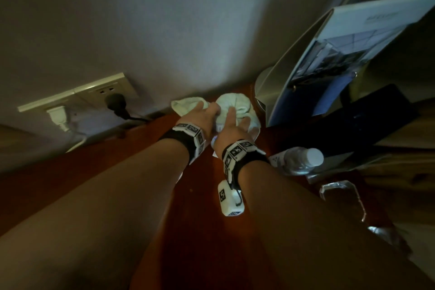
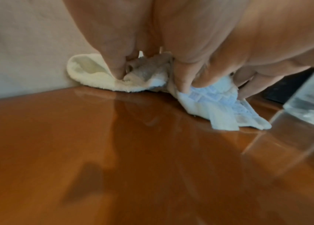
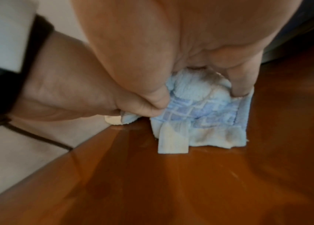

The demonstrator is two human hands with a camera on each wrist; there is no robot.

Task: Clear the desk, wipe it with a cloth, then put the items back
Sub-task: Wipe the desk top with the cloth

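Note:
A crumpled white cloth (image 1: 237, 101) with a blue checked band (image 3: 200, 115) lies on the red-brown wooden desk (image 1: 131, 172), at its back edge against the wall. Both hands are on it side by side. My left hand (image 1: 207, 110) pinches the cream end of the cloth (image 2: 86, 70) between thumb and curled fingers (image 2: 181, 82). My right hand (image 1: 235, 119) bunches the blue part under its palm, with the thumb (image 3: 152, 105) and a finger (image 3: 242, 86) curled round it. The cloth's hem (image 3: 210, 140) shows grey-brown stains.
A clear water bottle (image 1: 301, 160) lies just right of my right wrist. Behind it stand a tilted brochure folder (image 1: 353, 54), a silver base (image 1: 261, 87) and a dark object (image 1: 376, 120). A clear glass piece (image 1: 341, 195) sits near right. Wall sockets with plugs (image 1: 113, 101) are at left.

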